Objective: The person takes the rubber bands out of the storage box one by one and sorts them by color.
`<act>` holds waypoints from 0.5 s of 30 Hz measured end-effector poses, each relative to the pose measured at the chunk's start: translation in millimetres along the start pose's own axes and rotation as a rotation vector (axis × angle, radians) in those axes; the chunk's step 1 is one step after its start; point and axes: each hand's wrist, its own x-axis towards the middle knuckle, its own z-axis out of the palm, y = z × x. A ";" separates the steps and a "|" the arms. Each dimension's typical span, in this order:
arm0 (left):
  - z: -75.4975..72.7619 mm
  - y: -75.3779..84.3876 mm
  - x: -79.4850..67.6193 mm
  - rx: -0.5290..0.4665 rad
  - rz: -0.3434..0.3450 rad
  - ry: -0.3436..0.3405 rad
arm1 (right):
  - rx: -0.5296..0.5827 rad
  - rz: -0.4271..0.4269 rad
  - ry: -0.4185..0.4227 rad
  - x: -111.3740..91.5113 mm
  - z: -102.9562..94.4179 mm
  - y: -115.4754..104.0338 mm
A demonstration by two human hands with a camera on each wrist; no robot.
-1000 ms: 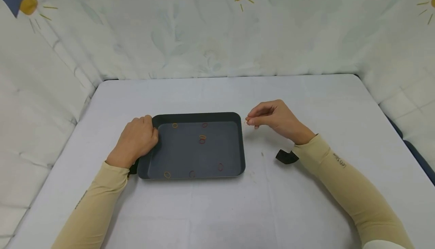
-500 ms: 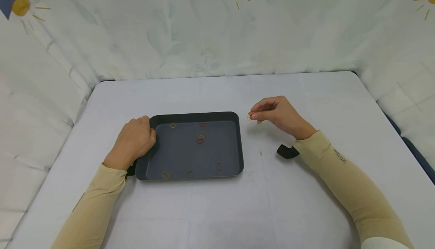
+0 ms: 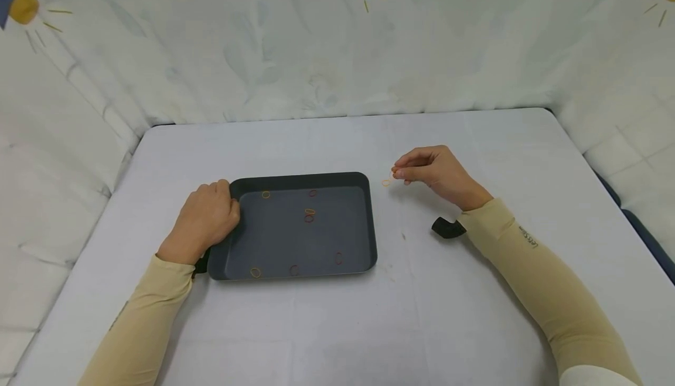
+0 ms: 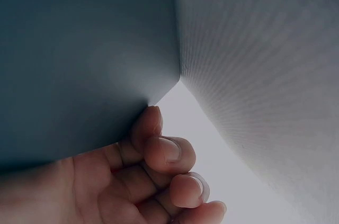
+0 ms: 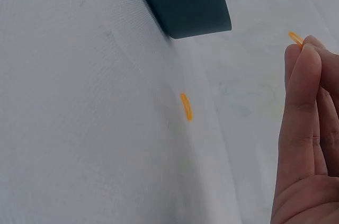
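A dark grey rectangular tray [image 3: 285, 242] lies on the table, with several small yellow, orange and reddish rubber bands inside it. My left hand [image 3: 203, 222] grips its left rim; the left wrist view shows curled fingers [image 4: 169, 152] at the tray's edge. To the right of the tray, my right hand [image 3: 439, 176] is raised a little over the table. Its thumb and fingertips pinch an orange rubber band [image 5: 294, 37], mostly hidden by the fingers. Another orange rubber band [image 3: 386, 183] lies on the cloth between the tray and my right fingertips.
A white cloth covers the table [image 3: 337, 333]. Black straps show at both wrists, one strap [image 3: 448, 228] hanging below the right sleeve. Patterned white curtains [image 3: 316, 52] enclose the back and sides. Small faint marks [image 3: 404, 236] dot the cloth right of the tray.
My right hand has moved slightly right and away from the tray. An orange rubber band now lies apart from its fingertips on the cloth. The left hand keeps its grip on the tray.
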 end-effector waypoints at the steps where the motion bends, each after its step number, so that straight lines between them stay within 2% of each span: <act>1: 0.0 -0.1 -0.1 -0.001 0.001 0.002 | -0.001 0.006 0.006 0.2 -0.6 0.6; 7: 0.8 -0.9 -0.9 -0.001 0.010 0.023 | -0.009 0.044 0.031 1.4 -4.1 4.9; 15: -1.6 -0.2 -1.8 0.001 0.005 0.011 | -0.054 0.073 0.075 2.7 -6.4 8.8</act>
